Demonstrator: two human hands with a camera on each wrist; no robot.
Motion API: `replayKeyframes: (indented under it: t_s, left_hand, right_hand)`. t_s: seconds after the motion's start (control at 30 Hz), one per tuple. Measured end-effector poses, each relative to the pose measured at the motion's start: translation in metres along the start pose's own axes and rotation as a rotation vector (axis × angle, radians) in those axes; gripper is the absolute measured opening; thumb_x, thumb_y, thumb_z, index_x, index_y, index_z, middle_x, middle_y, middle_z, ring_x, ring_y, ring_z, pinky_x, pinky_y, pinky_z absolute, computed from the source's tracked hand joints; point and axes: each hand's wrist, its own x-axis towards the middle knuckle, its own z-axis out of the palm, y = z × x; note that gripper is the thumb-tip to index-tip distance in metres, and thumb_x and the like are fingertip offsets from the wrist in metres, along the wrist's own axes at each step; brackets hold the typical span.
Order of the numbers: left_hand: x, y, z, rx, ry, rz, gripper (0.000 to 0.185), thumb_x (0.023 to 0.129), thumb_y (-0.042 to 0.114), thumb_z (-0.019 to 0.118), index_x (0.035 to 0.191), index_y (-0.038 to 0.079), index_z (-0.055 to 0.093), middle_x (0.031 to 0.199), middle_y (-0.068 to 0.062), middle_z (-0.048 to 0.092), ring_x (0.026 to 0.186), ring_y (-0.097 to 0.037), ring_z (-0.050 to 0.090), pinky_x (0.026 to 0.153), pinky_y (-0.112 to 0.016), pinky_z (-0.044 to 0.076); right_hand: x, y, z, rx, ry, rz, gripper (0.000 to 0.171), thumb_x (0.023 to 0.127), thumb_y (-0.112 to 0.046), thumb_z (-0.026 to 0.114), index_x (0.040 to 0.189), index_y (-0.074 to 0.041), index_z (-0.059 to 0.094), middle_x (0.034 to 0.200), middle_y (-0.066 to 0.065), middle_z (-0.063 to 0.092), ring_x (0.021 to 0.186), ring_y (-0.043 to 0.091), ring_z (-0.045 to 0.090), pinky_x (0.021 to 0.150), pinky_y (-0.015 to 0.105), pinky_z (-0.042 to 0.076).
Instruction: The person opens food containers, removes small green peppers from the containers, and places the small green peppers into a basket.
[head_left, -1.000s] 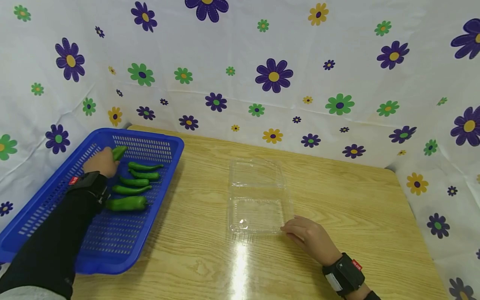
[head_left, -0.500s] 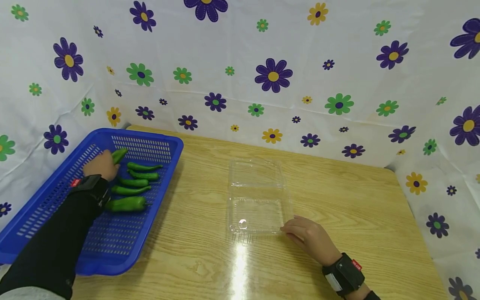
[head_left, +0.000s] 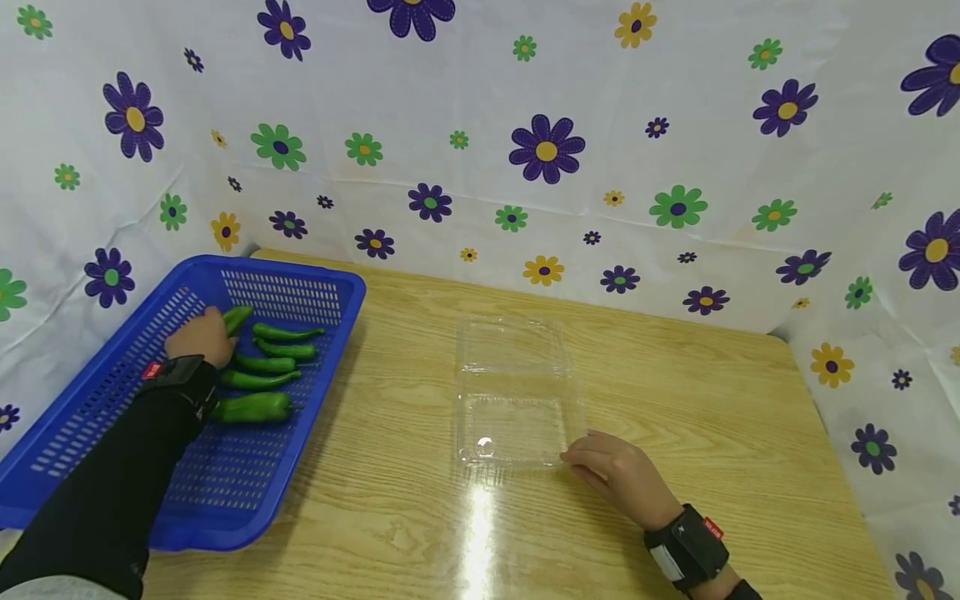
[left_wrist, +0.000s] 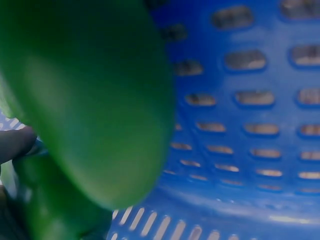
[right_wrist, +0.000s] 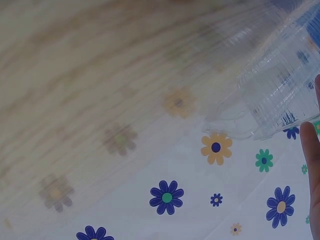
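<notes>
In the head view my left hand [head_left: 201, 337] is inside the blue basket [head_left: 352, 308], gripping a green pepper [head_left: 238, 318] whose end sticks out past the fingers. Several more green peppers [head_left: 257, 407] lie in a column just right of that hand. The left wrist view is filled by one large green pepper [left_wrist: 100, 110], with a fingertip [left_wrist: 19, 142] at a second one below. At the table's middle lies a clear plastic clamshell box [head_left: 513, 429], lid folded back. My right hand [head_left: 622, 479] pinches its near right corner between thumb and fingers.
The wooden table [head_left: 390, 533] carries the basket on the left and the box at centre. A white flowered cloth [head_left: 480, 100] rises behind the table and along both sides. A bright reflection lies on the wood in front of the box.
My left hand has shifted slightly toward me within the basket, the pepper moving with it. The right hand and the clamshell box stay as they were.
</notes>
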Motion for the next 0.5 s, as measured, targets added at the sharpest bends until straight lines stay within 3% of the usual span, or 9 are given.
replayKeyframes:
  t_s: [0.5]
  left_hand:
    - [-0.0019,0.0043,0.0020,0.013,-0.043,-0.038,0.054,0.090,0.016,0.056,0.121,-0.023,0.035,0.108,-0.045,0.050,0.095,-0.059,0.052,0.074,-0.068,0.043]
  right_hand:
    - [0.0015,-0.0005,-0.0016,0.008,0.006,-0.010,0.028,0.065,-0.001,0.081,0.089,-0.011,0.073,0.088,-0.003,0.070,0.084,0.010,0.067,0.089,0.032,0.053]
